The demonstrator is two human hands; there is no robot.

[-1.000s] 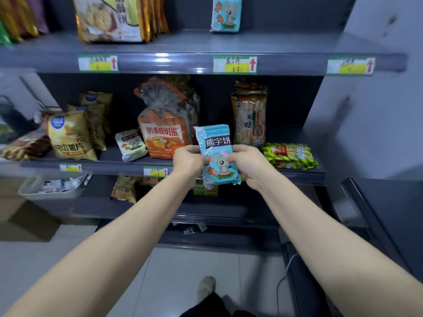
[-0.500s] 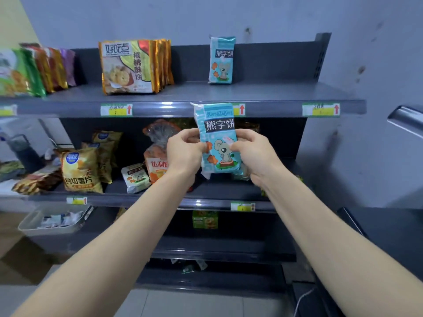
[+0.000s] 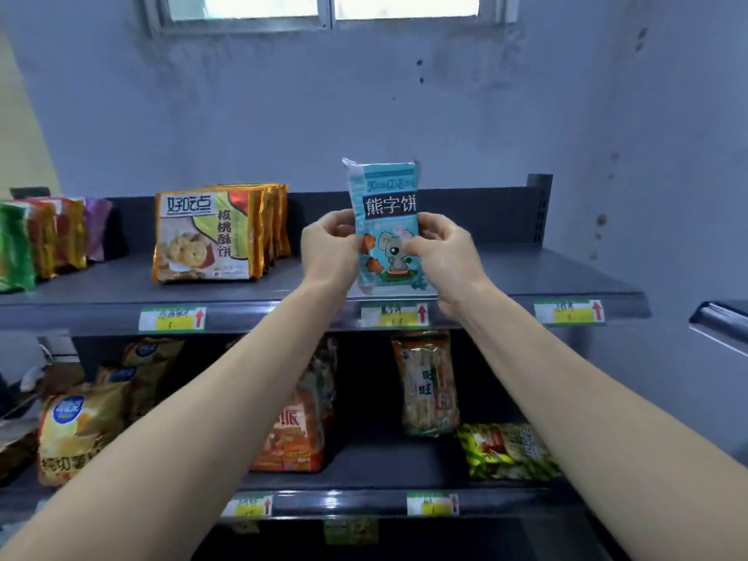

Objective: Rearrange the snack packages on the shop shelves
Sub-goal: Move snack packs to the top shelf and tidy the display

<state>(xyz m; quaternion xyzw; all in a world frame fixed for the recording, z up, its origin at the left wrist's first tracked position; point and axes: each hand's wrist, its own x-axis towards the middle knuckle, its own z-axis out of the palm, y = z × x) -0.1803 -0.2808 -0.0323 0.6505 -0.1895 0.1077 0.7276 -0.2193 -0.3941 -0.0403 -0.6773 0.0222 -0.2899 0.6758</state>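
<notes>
I hold a light blue biscuit packet (image 3: 387,212) with a cartoon koala upright in both hands, over the middle of the top shelf (image 3: 526,277). My left hand (image 3: 330,253) grips its left edge and my right hand (image 3: 441,257) pinches its right edge. The packet's lower end is level with the shelf's front edge; whether it touches the shelf I cannot tell. The second blue packet seen earlier on this shelf is hidden behind the held one.
Gold walnut-biscuit packs (image 3: 210,236) stand left on the top shelf, with colourful bags (image 3: 44,236) further left. The shelf below carries crisps (image 3: 77,431), an orange bread bag (image 3: 295,435), rice crackers (image 3: 429,382) and a green pack (image 3: 506,451). Price tags (image 3: 394,315) line the shelf edges.
Both hands have raised the blue packet from the middle shelf level up to the top shelf, and my view has tilted upward with it.
</notes>
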